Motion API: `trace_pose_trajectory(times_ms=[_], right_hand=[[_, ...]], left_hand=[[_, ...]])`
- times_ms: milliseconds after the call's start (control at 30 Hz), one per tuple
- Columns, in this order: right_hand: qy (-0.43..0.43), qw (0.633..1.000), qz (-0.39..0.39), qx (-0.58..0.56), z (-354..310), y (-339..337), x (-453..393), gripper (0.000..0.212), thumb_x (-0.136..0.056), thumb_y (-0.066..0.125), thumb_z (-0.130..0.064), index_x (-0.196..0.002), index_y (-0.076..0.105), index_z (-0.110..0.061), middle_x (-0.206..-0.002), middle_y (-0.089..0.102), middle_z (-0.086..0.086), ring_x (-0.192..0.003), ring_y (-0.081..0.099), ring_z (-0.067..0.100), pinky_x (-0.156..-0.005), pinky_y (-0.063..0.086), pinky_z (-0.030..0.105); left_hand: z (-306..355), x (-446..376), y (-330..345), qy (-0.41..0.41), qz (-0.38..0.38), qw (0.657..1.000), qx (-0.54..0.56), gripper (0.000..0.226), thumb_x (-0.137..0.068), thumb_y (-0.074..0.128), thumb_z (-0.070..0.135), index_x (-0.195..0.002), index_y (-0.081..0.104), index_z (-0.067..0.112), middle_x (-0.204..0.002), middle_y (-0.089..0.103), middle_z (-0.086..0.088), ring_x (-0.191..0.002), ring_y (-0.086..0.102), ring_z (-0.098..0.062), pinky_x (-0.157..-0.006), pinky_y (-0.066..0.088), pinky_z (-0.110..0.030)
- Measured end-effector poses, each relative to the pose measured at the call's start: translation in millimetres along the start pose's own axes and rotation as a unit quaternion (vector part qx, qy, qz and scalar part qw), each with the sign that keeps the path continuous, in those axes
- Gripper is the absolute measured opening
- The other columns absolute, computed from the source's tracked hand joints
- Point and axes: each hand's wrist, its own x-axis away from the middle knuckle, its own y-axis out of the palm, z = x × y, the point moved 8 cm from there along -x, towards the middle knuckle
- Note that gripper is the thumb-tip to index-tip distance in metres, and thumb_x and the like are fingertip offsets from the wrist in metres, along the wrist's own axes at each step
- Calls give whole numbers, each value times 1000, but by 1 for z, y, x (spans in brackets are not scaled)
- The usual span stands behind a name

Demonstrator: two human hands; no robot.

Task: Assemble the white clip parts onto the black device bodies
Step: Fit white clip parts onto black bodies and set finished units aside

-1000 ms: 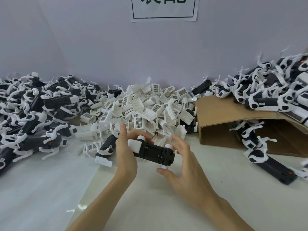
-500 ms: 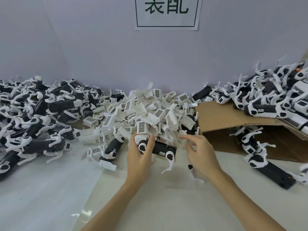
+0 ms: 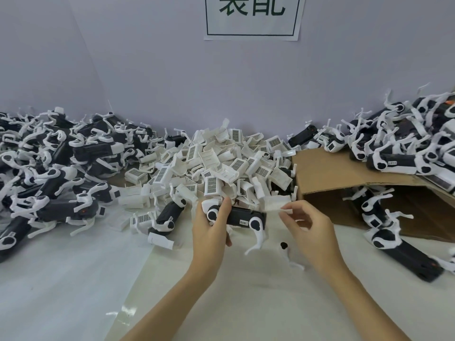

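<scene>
While the two bare forearms are reaching in from the near edge over the pale table (image 3: 73, 291), the left hand (image 3: 209, 232) is wrapping its fingers and thumb around the left end of a black device body (image 3: 242, 216), holding it roughly level just above the table surface. White arms are already sitting on that body, and one white leg (image 3: 257, 239) is hanging down from its right end. Just to the right, the right hand (image 3: 312, 232) is pinching a white clip part (image 3: 275, 205) between thumb and forefinger, with the other fingers curling loosely below; the clip is sitting close beside the right end of the body, though whether the two are touching is hard to tell. Near the right wrist, a small white piece with a black dot (image 3: 284, 246) is lying on the table.

Right behind the hands, a heap of loose white clips (image 3: 221, 163) is piling up in the middle, many showing dark grid labels. A single black body with white fittings (image 3: 170, 215) is lying at the heap's near left edge. To the left, a big pile of black-and-white devices (image 3: 54, 168) is spreading across the table. To the right, a brown cardboard box (image 3: 332, 173) is lying on its side with more such devices resting on it and spilling from its opening, one of them (image 3: 403, 252) stretching toward the near right. Farthest back, a white paper sign (image 3: 251, 18) with dark characters is hanging on the pale wall.
</scene>
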Motion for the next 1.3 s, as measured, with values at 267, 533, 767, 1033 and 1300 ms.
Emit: trace_pose_trajectory(times_ms=[267, 533, 767, 1033, 1300], right_hand=[[169, 919, -37, -355, 2, 18, 14, 36, -89, 73, -34, -116, 64, -13, -104, 78, 14, -94, 77, 27, -81, 62, 30], [146, 950, -26, -276, -5, 11, 17, 18, -103, 62, -37, -113, 75, -29, -55, 39, 1, -50, 32, 16, -46, 30, 24], [149, 941, -121, -277, -12, 24, 22, 29, -93, 67, -40, -109, 82, -21, -76, 66, 6, -69, 56, 17, -60, 46, 24], [117, 950, -185, -221, -17, 27, 22, 33, -103, 62, -19, -135, 68, -26, -86, 74, 0, -74, 58, 12, -70, 50, 21], [62, 976, -142, -152, -23, 24, 23, 24, -93, 77, -29, -115, 75, -38, -80, 65, -1, -73, 63, 15, -71, 51, 24]], left_hand=[[10, 8, 6, 23, -21, 998, -54, 37, -84, 69, 60, -99, 61, 28, -83, 61, -7, -59, 53, -21, -50, 47, -24], [29, 19, 13, 148, -30, 967, -205, 25, -86, 65, 67, -90, 53, 45, -82, 63, 11, -102, 61, -33, -86, 54, -48], [28, 21, 15, 152, -44, 966, -204, 45, -91, 55, 72, -96, 54, 27, -73, 62, 10, -67, 61, -10, -64, 51, -34], [25, 18, 8, 108, -30, 975, -190, 60, -99, 31, 76, -89, 46, 20, -59, 40, 8, -58, 40, -20, -64, 46, -61], [30, 22, 13, 122, -39, 969, -211, 60, -97, 30, 77, -92, 46, 20, -56, 43, 10, -53, 39, -13, -57, 48, -60]])
